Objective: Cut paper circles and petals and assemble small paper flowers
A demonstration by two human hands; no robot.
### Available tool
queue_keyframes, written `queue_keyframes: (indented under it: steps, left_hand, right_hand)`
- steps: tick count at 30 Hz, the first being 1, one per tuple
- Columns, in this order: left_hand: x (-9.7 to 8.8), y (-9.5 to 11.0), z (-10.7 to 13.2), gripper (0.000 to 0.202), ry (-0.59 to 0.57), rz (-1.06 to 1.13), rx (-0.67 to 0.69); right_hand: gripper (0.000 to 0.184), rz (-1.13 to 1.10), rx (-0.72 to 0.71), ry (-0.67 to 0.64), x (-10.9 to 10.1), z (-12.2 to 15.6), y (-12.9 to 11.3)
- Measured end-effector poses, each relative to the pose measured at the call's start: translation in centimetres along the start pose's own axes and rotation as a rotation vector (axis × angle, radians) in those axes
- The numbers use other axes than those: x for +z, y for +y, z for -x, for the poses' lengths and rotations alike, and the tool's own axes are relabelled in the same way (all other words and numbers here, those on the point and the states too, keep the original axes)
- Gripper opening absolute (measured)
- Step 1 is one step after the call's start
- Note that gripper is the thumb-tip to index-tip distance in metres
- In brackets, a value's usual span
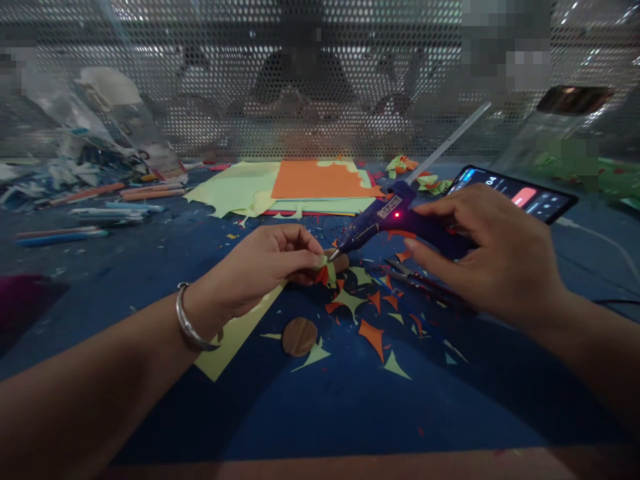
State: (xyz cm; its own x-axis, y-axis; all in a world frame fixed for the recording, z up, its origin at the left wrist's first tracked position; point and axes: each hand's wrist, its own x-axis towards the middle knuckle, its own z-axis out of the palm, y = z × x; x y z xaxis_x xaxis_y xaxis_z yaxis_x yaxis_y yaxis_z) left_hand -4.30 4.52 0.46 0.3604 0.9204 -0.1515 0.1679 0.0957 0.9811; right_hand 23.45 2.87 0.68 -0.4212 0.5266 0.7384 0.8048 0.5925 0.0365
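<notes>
- Left hand (273,263): fingers pinched a small green-and-orange paper piece (325,272).
- Right hand (495,257): fingers gripped a dark-blue plastic glue gun (417,230); its metal nozzle (335,255) met the paper piece.

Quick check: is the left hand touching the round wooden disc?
Apart. The head view plainly shows blue work surface between the left hand and the round wooden disc, which lies nearer the camera.

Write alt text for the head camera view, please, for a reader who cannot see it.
A left hand pinches a small green and orange paper piece close to the tip of a glue gun held in the right hand. Paper scraps and a wooden disc lie nearby on a blue table, with coloured sheets and a lit phone farther back.
</notes>
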Motion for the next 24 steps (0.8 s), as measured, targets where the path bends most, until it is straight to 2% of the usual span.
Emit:
queue_keyframes:
  steps: [15, 20, 24]
  left_hand:
    - [0.0, 0.1, 0.3, 0.011, -0.029, -0.014, -0.006]
    - [0.1, 0.4, 0.6, 0.01, 0.001, 0.013, 0.022]
    - [0.5, 0.5, 1.0, 0.01, 0.027, 0.049, 0.052]
  right_hand:
    - [0.021, -0.01, 0.053, -0.023, 0.3, 0.2, 0.6]
    - [0.023, -0.043, 0.151, -0.081, 1.3, 0.3, 1.8]
    - [0.026, -0.09, 0.294, -0.159, 2.7, 0.4, 2.6]
